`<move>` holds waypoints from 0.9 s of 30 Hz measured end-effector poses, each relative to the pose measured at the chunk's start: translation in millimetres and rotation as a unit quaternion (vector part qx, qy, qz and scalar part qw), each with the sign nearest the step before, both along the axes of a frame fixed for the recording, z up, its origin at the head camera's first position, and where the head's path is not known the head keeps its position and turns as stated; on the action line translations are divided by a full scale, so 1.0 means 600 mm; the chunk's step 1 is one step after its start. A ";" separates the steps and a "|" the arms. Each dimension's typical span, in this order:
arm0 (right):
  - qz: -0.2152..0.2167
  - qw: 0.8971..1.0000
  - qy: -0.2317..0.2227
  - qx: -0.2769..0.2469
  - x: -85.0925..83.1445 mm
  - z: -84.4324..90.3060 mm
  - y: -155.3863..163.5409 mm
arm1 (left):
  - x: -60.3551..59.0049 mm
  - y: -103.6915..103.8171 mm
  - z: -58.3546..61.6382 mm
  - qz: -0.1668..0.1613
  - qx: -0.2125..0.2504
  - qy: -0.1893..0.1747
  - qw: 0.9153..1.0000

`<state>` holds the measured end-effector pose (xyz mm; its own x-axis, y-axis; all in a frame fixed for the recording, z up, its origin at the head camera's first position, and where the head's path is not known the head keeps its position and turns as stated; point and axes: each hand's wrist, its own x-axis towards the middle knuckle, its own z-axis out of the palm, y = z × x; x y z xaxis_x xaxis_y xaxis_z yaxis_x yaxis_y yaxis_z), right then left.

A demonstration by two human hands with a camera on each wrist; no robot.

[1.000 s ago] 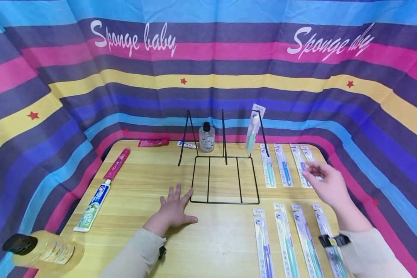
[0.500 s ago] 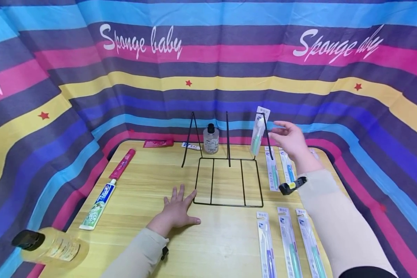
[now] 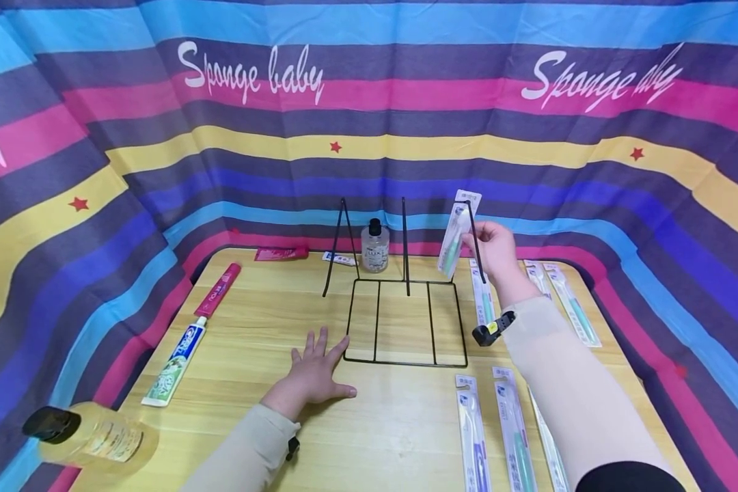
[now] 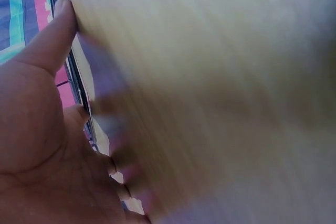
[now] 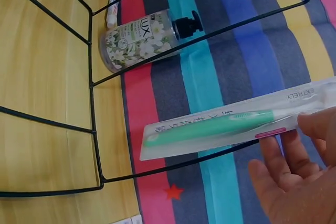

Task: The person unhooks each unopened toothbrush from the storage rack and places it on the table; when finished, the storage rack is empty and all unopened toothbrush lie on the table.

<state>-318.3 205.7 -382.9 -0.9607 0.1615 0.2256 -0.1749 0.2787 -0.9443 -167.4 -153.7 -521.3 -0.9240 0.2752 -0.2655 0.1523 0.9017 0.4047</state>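
Observation:
My right hand [image 3: 495, 249] pinches the edge of a packaged toothbrush [image 3: 452, 236] with a green handle, thumb on one side and fingers on the other. This package stands by the right upright of a black wire rack [image 3: 404, 363], its top overlapping the bent wire. In the right wrist view the toothbrush [image 5: 210, 129] lies slantwise inside its clear pack, along the rack wire. My left hand [image 3: 307, 383] rests palm down on the wooden table with fingers spread, index fingertip right at the rack's front left corner. The left wrist view shows its palm [image 4: 31, 124] close over the blurred tabletop.
Packaged toothbrushes [image 3: 516, 430] lie in two rows at the right, partly under my right arm. A clear pump bottle [image 3: 375, 249] stands behind the rack. Toothpaste tubes [image 3: 175, 365] lie left and at the back. A yellowish bottle [image 3: 98, 437] is at the near left.
My right hand has moved left from above the far-row toothbrushes to the rack and now pinches the packaged toothbrush there, which tilts more. My left hand stays in place on the table.

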 end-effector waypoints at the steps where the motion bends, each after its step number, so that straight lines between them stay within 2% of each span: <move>1: 0.004 1.000 0.003 -0.002 0.003 0.000 0.001 | 0.000 0.000 0.001 0.000 -0.001 0.001 1.000; 9: 0.035 0.998 0.005 -0.054 0.048 -0.002 0.008 | 0.002 0.003 0.004 -0.004 -0.004 0.000 1.000; 15: 0.035 0.999 0.019 -0.037 0.091 0.001 0.026 | 0.002 0.003 0.009 -0.006 -0.007 0.002 1.000; 17: 0.036 0.998 0.029 -0.034 0.105 0.003 0.038 | 0.002 0.003 0.010 -0.007 -0.002 0.003 1.000; 22: 0.044 0.994 0.061 -0.076 0.142 0.009 0.079 | 0.003 0.002 0.012 -0.006 -0.002 0.004 1.000; 27: 0.014 0.994 0.089 -0.067 0.191 0.004 0.140 | 0.002 0.000 0.010 -0.007 0.000 0.009 1.000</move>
<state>-203.5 289.5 -380.5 -0.9122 0.1748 0.3705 -0.3481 0.1461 -0.9260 -166.1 -153.4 -515.3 -0.9244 0.2886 -0.2494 0.1724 0.8994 0.4016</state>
